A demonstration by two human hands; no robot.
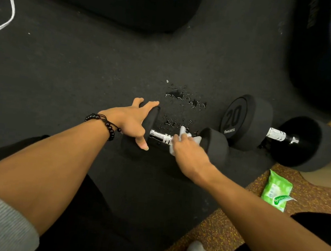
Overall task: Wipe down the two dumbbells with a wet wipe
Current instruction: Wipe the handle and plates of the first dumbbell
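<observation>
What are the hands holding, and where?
The right hand holds a wet wipe bunched against the near dumbbell's handle; the left hand rests spread on that dumbbell's left head.

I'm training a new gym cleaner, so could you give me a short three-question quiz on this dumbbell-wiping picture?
1. True or false: the right hand holds the wipe against the handle of the near dumbbell.
2. Which number marks the far dumbbell? A) 10 B) 20 C) 30
3. Fill in: the left hand rests on the near dumbbell's left ___.

Key: 1 true; 2 B; 3 head.
</observation>
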